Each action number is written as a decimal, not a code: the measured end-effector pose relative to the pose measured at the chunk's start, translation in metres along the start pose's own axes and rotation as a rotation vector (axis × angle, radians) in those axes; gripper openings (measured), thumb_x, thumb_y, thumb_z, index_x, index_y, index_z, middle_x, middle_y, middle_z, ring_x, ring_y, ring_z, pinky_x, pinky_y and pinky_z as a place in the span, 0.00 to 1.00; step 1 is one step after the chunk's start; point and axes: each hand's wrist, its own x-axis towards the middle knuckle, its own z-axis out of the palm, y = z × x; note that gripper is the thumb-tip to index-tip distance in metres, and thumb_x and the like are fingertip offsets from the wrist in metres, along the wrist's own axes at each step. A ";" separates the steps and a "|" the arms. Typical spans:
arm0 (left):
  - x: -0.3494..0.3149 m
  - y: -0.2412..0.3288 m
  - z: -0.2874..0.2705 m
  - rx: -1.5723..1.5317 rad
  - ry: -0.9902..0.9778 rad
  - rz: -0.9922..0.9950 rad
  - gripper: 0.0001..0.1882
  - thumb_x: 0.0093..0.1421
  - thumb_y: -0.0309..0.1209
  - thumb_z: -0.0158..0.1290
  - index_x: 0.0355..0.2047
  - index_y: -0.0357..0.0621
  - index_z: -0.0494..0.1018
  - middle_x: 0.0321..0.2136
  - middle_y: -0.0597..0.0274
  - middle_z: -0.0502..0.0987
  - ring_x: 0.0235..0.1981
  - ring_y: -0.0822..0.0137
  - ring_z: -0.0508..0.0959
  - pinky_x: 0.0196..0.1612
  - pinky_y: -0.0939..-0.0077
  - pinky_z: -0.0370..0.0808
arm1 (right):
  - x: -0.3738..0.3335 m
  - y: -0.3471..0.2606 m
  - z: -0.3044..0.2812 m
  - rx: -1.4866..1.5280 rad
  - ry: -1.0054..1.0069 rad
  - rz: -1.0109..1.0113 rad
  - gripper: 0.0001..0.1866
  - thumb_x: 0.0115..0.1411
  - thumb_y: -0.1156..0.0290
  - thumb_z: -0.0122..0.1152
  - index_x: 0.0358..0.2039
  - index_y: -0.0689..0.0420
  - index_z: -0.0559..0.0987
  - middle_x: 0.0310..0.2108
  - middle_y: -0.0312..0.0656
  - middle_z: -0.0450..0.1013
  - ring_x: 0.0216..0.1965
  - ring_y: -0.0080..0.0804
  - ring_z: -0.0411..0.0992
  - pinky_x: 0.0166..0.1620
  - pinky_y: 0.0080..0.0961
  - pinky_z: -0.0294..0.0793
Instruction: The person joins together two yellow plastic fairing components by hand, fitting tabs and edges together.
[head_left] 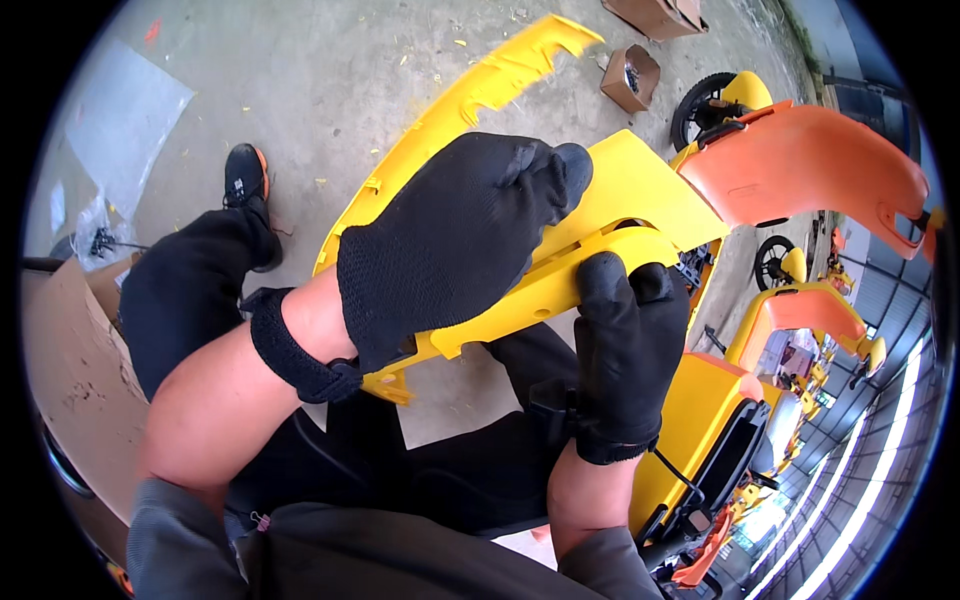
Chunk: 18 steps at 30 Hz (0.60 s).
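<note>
A yellow plastic panel [520,306] lies across the middle in front of my lap. My right hand [630,345], in a black glove, is wrapped round its right end, with the fingertips pressed on the upper face. My left hand [450,240], also gloved in black, is closed in a fist above the panel. What its fingers hold, if anything, is hidden beneath the hand. Behind this fist a long curved yellow trim piece [425,135] with clip tabs reaches toward the upper right. Past my left thumb, a flat yellow cover [640,185] meets an orange body part [800,165].
Small cardboard boxes [630,78] stand on the concrete floor ahead. A clear plastic sheet [125,115] lies far left, and a large carton [75,370] is beside my left leg. Yellow and orange scooters [790,320] line the right side, close to my right arm.
</note>
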 end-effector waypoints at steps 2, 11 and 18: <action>0.000 -0.004 -0.002 0.240 0.009 0.203 0.15 0.68 0.32 0.51 0.51 0.38 0.72 0.40 0.52 0.78 0.41 0.59 0.78 0.48 0.71 0.76 | -0.001 0.004 -0.003 0.012 0.007 0.007 0.18 0.59 0.68 0.70 0.44 0.67 0.78 0.37 0.42 0.79 0.35 0.30 0.78 0.40 0.24 0.79; 0.002 -0.003 -0.011 0.477 -0.122 0.297 0.30 0.56 0.19 0.58 0.61 0.37 0.67 0.47 0.46 0.77 0.46 0.51 0.78 0.55 0.63 0.74 | 0.001 0.014 -0.001 -0.061 0.088 -0.056 0.17 0.60 0.65 0.69 0.39 0.67 0.79 0.34 0.42 0.79 0.33 0.26 0.76 0.39 0.24 0.76; 0.003 -0.006 -0.007 0.452 -0.111 0.292 0.28 0.57 0.20 0.57 0.60 0.37 0.67 0.47 0.46 0.77 0.46 0.51 0.78 0.56 0.64 0.73 | 0.002 0.015 -0.002 -0.144 0.139 -0.068 0.15 0.62 0.65 0.68 0.36 0.66 0.79 0.31 0.39 0.77 0.31 0.24 0.74 0.36 0.23 0.74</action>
